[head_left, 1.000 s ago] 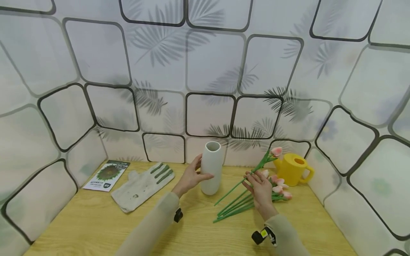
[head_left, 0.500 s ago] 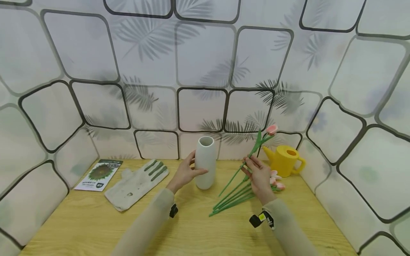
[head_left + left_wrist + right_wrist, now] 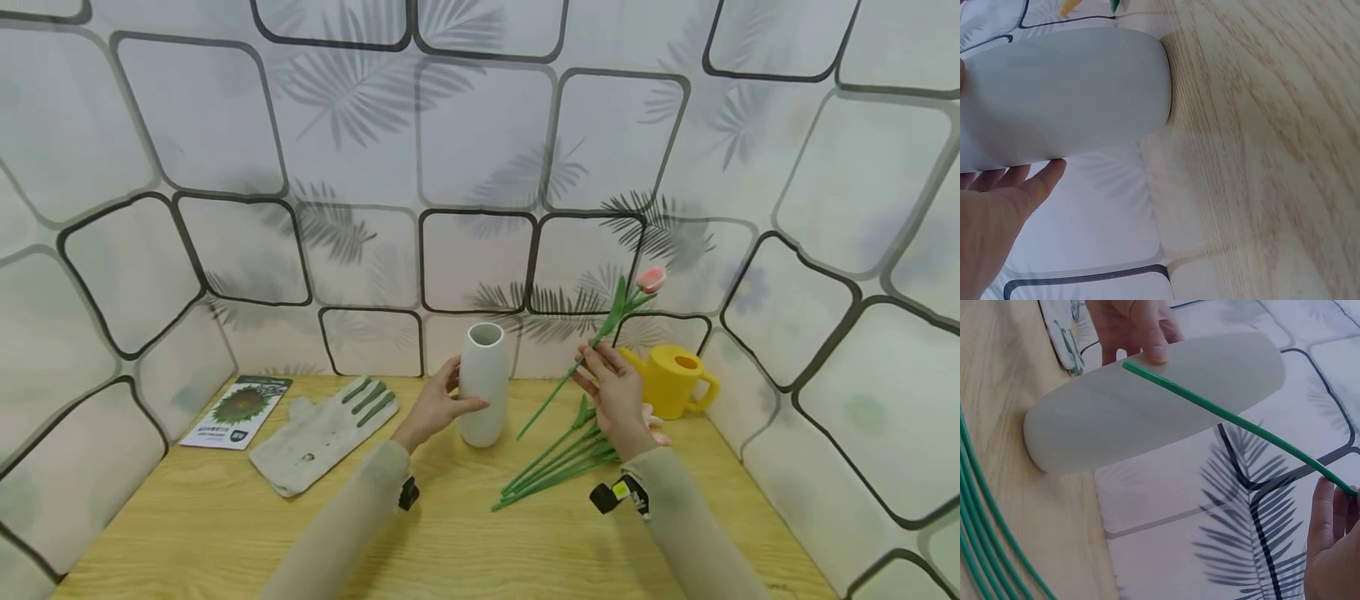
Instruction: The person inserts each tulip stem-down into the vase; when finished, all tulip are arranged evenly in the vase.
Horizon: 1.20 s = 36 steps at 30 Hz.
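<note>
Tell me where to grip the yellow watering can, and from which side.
By its looped handle, probably from the front right: the yellow watering can stands upright, handle out to the right, while the right hand appears near the spout.

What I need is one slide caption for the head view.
Left hand gripping a white vase, right hand holding a pink tulip above the wooden table.

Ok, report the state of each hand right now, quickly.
Left hand: closed around the white vase.
Right hand: closed, holding one pink tulip by its green stem.
</note>
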{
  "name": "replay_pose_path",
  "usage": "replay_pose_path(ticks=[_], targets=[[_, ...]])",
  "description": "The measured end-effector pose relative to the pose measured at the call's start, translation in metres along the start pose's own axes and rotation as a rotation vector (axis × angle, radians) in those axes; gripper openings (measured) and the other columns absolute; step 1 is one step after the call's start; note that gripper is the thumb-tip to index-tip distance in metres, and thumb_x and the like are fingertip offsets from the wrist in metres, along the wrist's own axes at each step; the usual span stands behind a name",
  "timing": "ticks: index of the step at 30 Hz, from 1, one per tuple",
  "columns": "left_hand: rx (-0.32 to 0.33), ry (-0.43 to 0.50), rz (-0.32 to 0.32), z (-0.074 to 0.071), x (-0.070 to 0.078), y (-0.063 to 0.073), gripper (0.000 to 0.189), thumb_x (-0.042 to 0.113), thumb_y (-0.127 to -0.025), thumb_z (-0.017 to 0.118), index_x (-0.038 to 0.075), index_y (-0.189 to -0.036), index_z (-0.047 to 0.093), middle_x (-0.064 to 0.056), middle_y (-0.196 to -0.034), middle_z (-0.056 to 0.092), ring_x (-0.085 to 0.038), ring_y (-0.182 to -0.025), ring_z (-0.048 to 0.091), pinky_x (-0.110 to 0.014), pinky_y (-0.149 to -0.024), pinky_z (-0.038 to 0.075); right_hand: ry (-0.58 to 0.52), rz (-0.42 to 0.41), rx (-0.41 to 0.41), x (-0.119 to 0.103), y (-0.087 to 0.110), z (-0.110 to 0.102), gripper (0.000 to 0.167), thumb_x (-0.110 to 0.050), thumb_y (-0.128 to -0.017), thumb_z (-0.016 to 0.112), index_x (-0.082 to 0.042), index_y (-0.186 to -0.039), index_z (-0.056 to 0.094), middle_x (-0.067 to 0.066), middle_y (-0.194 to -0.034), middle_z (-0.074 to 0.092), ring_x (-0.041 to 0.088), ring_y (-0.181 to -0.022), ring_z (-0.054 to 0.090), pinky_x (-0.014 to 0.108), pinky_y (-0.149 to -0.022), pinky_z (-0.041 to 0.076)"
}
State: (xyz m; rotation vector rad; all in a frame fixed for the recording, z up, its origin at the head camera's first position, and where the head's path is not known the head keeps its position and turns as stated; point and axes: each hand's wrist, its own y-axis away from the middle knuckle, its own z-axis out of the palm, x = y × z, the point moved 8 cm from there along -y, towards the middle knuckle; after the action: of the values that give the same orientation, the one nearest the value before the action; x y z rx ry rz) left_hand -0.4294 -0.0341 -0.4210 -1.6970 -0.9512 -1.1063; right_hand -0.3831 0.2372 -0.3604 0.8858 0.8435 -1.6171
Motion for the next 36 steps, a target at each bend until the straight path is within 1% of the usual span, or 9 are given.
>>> replay_pose_path(ticks=[4, 9, 12, 17, 24, 27, 30, 34, 36], targets=[[0.003, -0.007, 0.000, 0.000, -0.002, 0.001, 0.087, 0.024, -0.079, 0.084, 0.028, -0.151, 0.035, -0.006, -0.147, 0.048, -0.030, -0.134, 0.048, -0.055, -0.105, 0.044, -0.034, -0.016, -0.012, -0.009, -0.003, 0.009, 0.030, -0.011, -0.094, 0.063, -0.009, -0.124, 0.062, -0.002, -0.103, 0.073, 0.011, -0.093, 0.070, 0.029, -0.080, 0.059], [0.008, -0.028, 0.024, 0.000, -0.001, 0.000, 0.093, 0.024, -0.079, 0.084, 0.034, -0.154, 0.030, -0.006, -0.145, 0.049, -0.030, -0.132, 0.049, -0.054, -0.103, 0.045, -0.024, -0.094, -0.044, -0.024, -0.008, 0.024, 0.022, -0.010, -0.094, 0.063, -0.009, -0.115, 0.067, -0.002, -0.099, 0.073, 0.010, -0.090, 0.070, 0.030, -0.078, 0.059], [0.015, -0.042, 0.036, -0.001, 0.000, 0.001, 0.094, 0.023, -0.079, 0.084, 0.034, -0.155, 0.027, -0.008, -0.144, 0.049, -0.032, -0.131, 0.050, -0.055, -0.103, 0.045, -0.027, -0.116, -0.051, -0.031, -0.010, 0.032, 0.024, -0.010, -0.094, 0.064, -0.008, -0.117, 0.067, -0.001, -0.100, 0.073, 0.011, -0.091, 0.070, 0.031, -0.078, 0.059], [0.017, -0.044, 0.019, -0.001, 0.000, 0.002, 0.094, 0.024, -0.079, 0.084, 0.033, -0.154, 0.028, -0.008, -0.145, 0.049, -0.032, -0.132, 0.049, -0.056, -0.104, 0.044, -0.072, -0.132, -0.036, -0.038, -0.015, 0.046, 0.025, -0.011, -0.093, 0.064, -0.007, -0.118, 0.066, 0.001, -0.103, 0.072, 0.014, -0.092, 0.069, 0.031, -0.078, 0.059], [0.042, -0.043, 0.028, -0.003, 0.000, 0.002, 0.092, 0.020, -0.079, 0.084, 0.034, -0.153, 0.031, -0.008, -0.144, 0.051, -0.031, -0.131, 0.050, -0.057, -0.103, 0.044, -0.145, -0.178, -0.035, -0.051, -0.025, 0.069, 0.023, -0.008, -0.092, 0.066, -0.005, -0.114, 0.068, 0.005, -0.101, 0.072, 0.015, -0.087, 0.069, 0.030, -0.071, 0.060], [0.043, -0.046, 0.034, -0.002, 0.001, 0.001, 0.092, 0.021, -0.079, 0.084, 0.035, -0.153, 0.031, -0.007, -0.143, 0.051, -0.030, -0.131, 0.050, -0.056, -0.103, 0.044, -0.188, -0.203, -0.018, -0.058, -0.029, 0.075, 0.025, -0.008, -0.091, 0.067, -0.004, -0.115, 0.069, 0.007, -0.101, 0.071, 0.017, -0.088, 0.069, 0.031, -0.070, 0.060], [0.038, -0.044, 0.023, -0.002, 0.000, 0.001, 0.092, 0.024, -0.079, 0.084, 0.036, -0.152, 0.031, -0.006, -0.143, 0.050, -0.030, -0.132, 0.050, -0.056, -0.103, 0.045, -0.208, -0.227, -0.016, -0.066, -0.030, 0.079, 0.029, -0.009, -0.091, 0.067, -0.004, -0.119, 0.067, 0.008, -0.103, 0.070, 0.018, -0.091, 0.069, 0.032, -0.072, 0.060], [0.032, -0.035, 0.015, -0.001, 0.000, 0.001, 0.091, 0.026, -0.079, 0.084, 0.036, -0.152, 0.031, -0.006, -0.144, 0.049, -0.030, -0.132, 0.050, -0.055, -0.102, 0.046, -0.197, -0.253, -0.038, -0.073, -0.031, 0.083, 0.033, -0.010, -0.092, 0.065, -0.004, -0.124, 0.065, 0.007, -0.103, 0.069, 0.018, -0.094, 0.068, 0.031, -0.074, 0.060], [0.022, -0.031, 0.008, 0.000, 0.010, 0.005, 0.091, 0.022, -0.080, 0.083, 0.033, -0.154, 0.030, -0.009, -0.145, 0.048, -0.032, -0.132, 0.049, -0.056, -0.102, 0.046, -0.187, -0.260, -0.041, -0.075, -0.033, 0.085, 0.033, -0.010, -0.092, 0.065, -0.005, -0.124, 0.064, 0.006, -0.103, 0.069, 0.018, -0.093, 0.068, 0.031, -0.074, 0.060]])
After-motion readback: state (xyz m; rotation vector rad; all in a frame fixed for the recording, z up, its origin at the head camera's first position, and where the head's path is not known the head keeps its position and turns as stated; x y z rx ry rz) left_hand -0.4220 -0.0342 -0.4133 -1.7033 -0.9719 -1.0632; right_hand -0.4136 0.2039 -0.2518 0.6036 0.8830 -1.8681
